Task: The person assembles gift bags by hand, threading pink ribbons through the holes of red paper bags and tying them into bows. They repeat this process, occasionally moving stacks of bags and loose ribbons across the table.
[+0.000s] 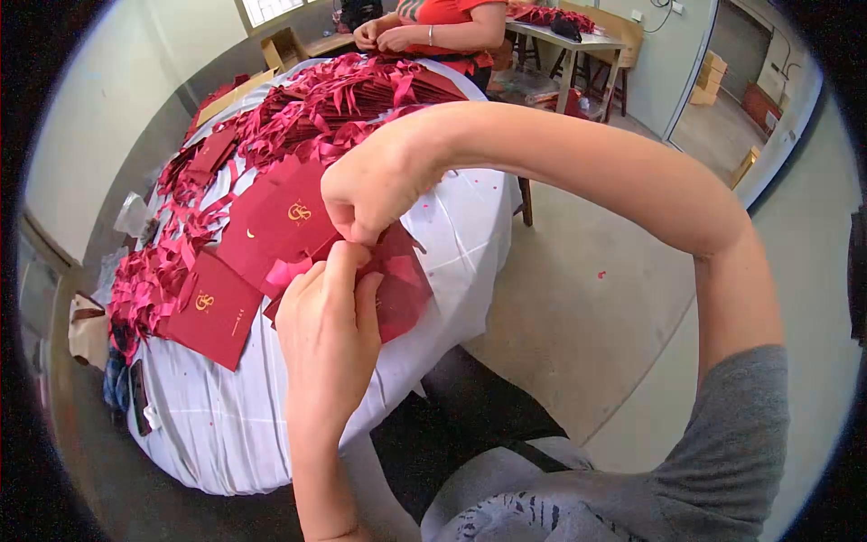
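Observation:
My left hand (330,316) and my right hand (384,181) meet over a dark red paper bag (406,294), both closed in a pinch. A pink ribbon (287,275) comes out beside my left fingers, and the fingertips appear to grip it. The exact spot between the fingertips is mostly hidden. Just left of the hands lies another red bag (271,221) with a gold logo. A further red bag (215,307) with the same logo rests lower left, close to the table's edge.
A big heap of red bags with ribbons (316,104) covers the far side of the white-clothed table (217,443). A phone (139,397) lies at the left edge. Across the table stands a person in a red shirt (461,14). Behind is another table (578,38).

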`<state>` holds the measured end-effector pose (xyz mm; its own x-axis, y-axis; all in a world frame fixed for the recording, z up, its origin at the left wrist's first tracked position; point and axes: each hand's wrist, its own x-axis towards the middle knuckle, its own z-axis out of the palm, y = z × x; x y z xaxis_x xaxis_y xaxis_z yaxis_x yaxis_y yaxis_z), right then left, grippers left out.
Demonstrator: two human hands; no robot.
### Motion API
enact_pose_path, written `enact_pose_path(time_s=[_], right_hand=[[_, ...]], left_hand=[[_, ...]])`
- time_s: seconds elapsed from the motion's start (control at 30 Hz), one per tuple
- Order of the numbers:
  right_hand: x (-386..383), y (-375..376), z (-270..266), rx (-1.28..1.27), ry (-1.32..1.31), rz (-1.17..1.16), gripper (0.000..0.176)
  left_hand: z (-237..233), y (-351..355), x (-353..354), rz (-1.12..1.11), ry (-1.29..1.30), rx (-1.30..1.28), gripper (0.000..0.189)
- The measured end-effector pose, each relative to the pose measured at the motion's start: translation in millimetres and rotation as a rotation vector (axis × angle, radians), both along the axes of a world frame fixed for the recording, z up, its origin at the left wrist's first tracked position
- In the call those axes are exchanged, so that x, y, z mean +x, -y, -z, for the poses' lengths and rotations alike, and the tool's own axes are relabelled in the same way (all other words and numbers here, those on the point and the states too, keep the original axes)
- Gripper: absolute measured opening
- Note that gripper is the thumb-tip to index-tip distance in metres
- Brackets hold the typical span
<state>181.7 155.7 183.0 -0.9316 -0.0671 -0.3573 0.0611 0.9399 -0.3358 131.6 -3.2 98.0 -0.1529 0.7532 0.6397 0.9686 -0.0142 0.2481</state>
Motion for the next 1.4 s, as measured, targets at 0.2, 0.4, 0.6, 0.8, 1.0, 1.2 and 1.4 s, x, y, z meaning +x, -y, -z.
enact_pose_path(time_s=[0.2, 0.4, 0.6, 0.8, 1.0, 1.2, 1.4], right_hand=[[6, -11, 17, -0.067, -0.127, -0.088, 0.023], [0, -13, 6, -0.112, 0.056, -0.084, 0.02], [10, -7, 11, -0.176, -0.053, 0.1, 0.019], [16, -9, 35, -0.31, -0.243, 0.147, 0.024], [4, -24, 42, -0.371, -0.184, 0.058, 0.022], [-12, -6, 2, -0.082, 0.202, -0.004, 0.024], [-10, -5, 1, -0.048, 0.144, -0.04, 0.019]], left_hand=[[-2, -1, 0, 0.015, -0.006, -0.008, 0.011], [0, 1, 5, -0.051, -0.029, -0.039, 0.01], [0, 0, 4, -0.038, -0.017, -0.012, 0.01], [-1, 3, 6, -0.01, 0.021, -0.022, 0.008], [1, 1, 7, -0.042, -0.011, -0.019, 0.008], [1, 3, 11, -0.051, -0.023, -0.034, 0.01], [3, 2, 10, -0.067, -0.051, -0.022, 0.012]])
